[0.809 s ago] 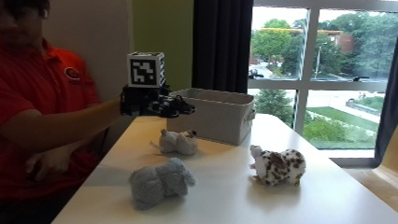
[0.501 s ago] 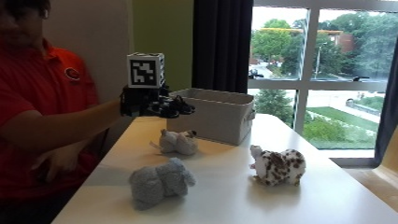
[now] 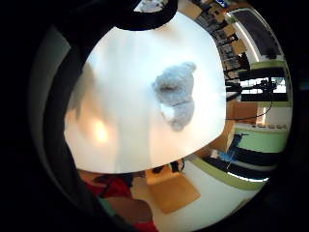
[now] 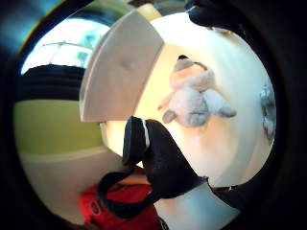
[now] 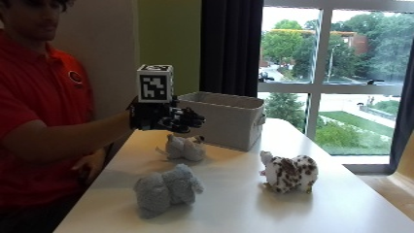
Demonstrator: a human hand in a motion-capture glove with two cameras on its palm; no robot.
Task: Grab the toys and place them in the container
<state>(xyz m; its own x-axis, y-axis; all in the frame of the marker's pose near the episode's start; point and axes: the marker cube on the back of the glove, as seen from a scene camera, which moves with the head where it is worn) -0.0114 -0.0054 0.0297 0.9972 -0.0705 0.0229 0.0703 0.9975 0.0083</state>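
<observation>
Gloved right hand (image 5: pixel 163 118), fingers loosely curled and holding nothing, above cream plush toy (image 5: pixel 183 147) beside fabric container (image 5: pixel 226 119).

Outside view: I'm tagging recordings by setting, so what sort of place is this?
Probably an office or lab room, not a home: a plain white table beside a large window overlooking trees and a road, with a dark curtain.

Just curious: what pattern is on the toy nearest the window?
White with brown spots, clearest in the outside view: the spotted toy.
</observation>
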